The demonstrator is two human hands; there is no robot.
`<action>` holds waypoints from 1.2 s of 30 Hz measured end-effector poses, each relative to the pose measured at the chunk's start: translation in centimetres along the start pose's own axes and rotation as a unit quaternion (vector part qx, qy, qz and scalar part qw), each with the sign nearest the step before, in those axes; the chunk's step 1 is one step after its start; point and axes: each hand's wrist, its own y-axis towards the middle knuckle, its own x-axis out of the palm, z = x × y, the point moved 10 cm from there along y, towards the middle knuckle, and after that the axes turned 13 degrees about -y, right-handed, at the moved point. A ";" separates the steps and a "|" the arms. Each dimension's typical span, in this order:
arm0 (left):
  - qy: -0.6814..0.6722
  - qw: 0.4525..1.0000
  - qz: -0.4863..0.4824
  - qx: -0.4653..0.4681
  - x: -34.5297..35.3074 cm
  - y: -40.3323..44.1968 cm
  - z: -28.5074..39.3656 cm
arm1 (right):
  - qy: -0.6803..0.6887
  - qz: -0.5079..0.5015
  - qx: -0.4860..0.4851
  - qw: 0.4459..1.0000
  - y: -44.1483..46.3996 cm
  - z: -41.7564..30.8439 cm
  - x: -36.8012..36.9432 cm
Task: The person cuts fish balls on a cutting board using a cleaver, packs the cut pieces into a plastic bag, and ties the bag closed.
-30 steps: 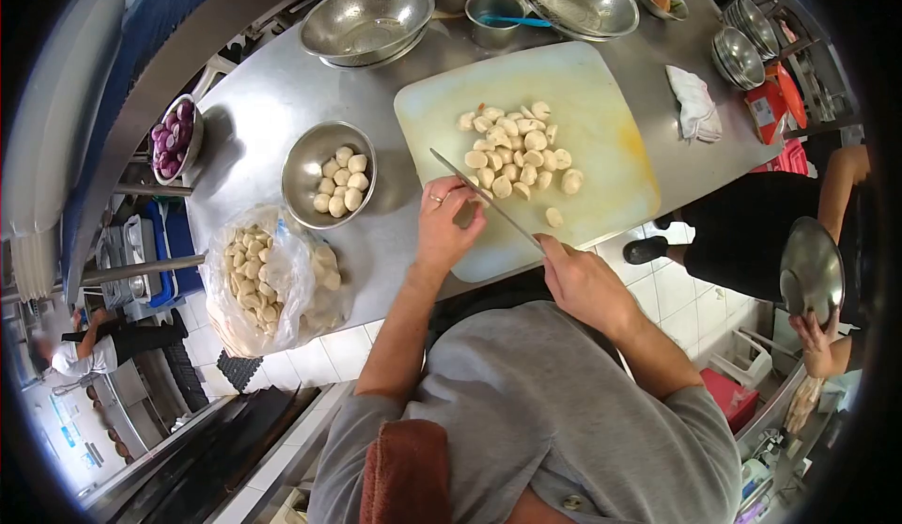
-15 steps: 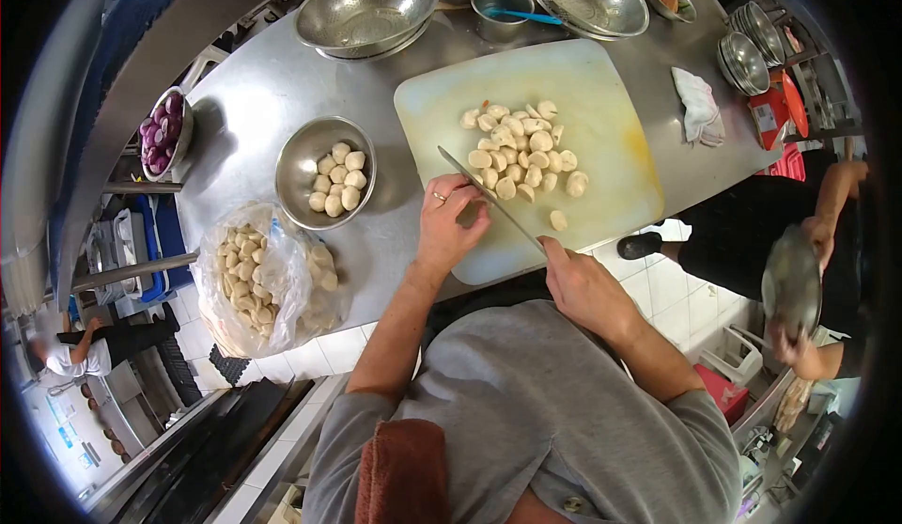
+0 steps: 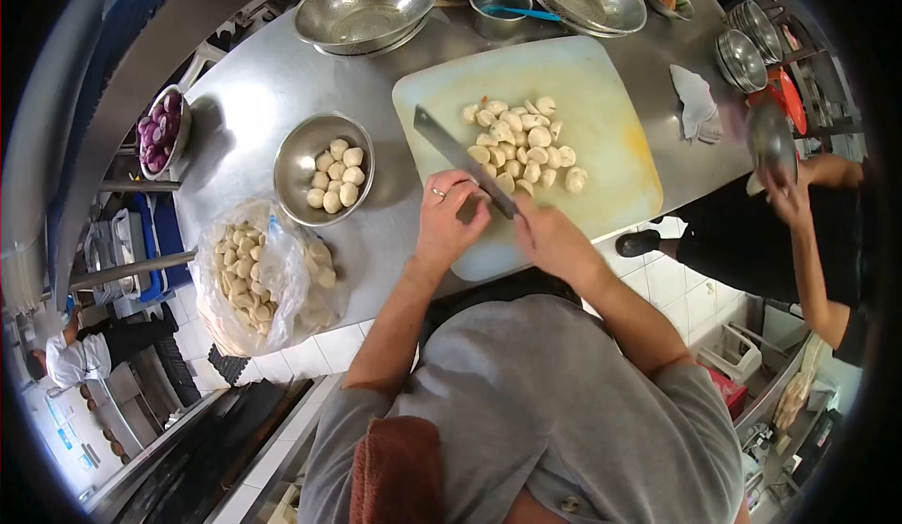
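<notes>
The right hand (image 3: 556,244), clenched on the knife (image 3: 459,155), has pushed forward — probably mid-slice. The left hand (image 3: 448,220) curls beside the blade — whether it pinches anything, I cannot tell.

Steel table (image 3: 246,87); on it, a board (image 3: 611,172); left of that, a bowl (image 3: 299,159), a bag (image 3: 278,275) near it; along the far side, basins (image 3: 362,12) with pots (image 3: 496,26) between; right of the board, a cloth (image 3: 693,101).

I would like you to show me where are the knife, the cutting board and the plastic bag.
Knife (image 3: 457,155), head view: middle of its blade.
Cutting board (image 3: 594,110), head view: bare surface towards its right side.
Plastic bag (image 3: 282,280), head view: crumpled clear side.
</notes>
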 end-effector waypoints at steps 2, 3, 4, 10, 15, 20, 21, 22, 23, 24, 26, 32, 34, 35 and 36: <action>-0.010 1.000 -0.010 0.003 0.6 0.3 0.2 | 0.047 0.050 0.005 0.998 0.2 0.4 -2.6; -0.019 1.000 -0.020 0.000 0.8 0.3 0.3 | 0.048 0.049 0.001 0.998 -0.2 0.1 -3.4; -0.013 1.000 -0.017 -0.001 0.5 0.3 0.7 | 0.043 0.052 0.020 0.998 -0.6 0.1 -4.5; 0.118 0.986 0.089 -0.083 -11.7 1.3 1.3 | 0.062 -0.016 0.004 0.998 -3.0 -0.1 -4.3; 0.174 0.950 -0.009 -0.259 -21.3 2.2 -4.8 | 0.089 -0.041 -0.014 0.995 -3.2 1.0 -0.3; 0.257 0.870 -0.178 -0.381 -18.3 2.3 -8.4 | 0.103 -0.040 0.020 0.994 -2.6 2.8 -1.5; 0.257 0.870 -0.177 -0.382 -17.5 2.4 -8.5 | 0.122 -0.065 0.053 0.989 -2.7 3.8 -1.1; 0.292 0.860 -0.190 -0.373 -16.5 2.5 -8.6 | 0.141 -0.090 0.087 0.982 -2.9 4.5 -0.7; 0.328 0.848 -0.204 -0.362 -15.9 2.7 -8.8 | 0.139 -0.089 0.087 0.982 -2.9 4.5 -0.9; 0.327 0.849 -0.204 -0.361 -15.5 2.7 -9.6 | 0.147 -0.105 0.103 0.978 -3.1 4.6 -0.7; 0.381 0.828 -0.232 -0.339 -14.8 2.6 -11.3 | 0.157 -0.118 0.122 0.973 -3.3 4.3 -0.5; 0.313 0.873 -0.136 -0.348 -15.7 1.7 -11.1 | 0.122 -0.057 0.080 0.988 -3.4 4.7 -0.4; 0.287 0.886 -0.146 -0.335 -15.5 1.7 -11.1 | 0.103 -0.062 0.075 0.990 -3.3 4.0 -0.8; 0.262 0.895 -0.150 -0.327 -15.1 1.7 -11.1 | 0.069 -0.013 0.036 0.997 -3.3 3.9 -1.0; 0.256 0.899 -0.153 -0.320 -14.9 1.7 -10.8 | 0.063 -0.007 0.042 0.997 -3.3 4.2 -1.1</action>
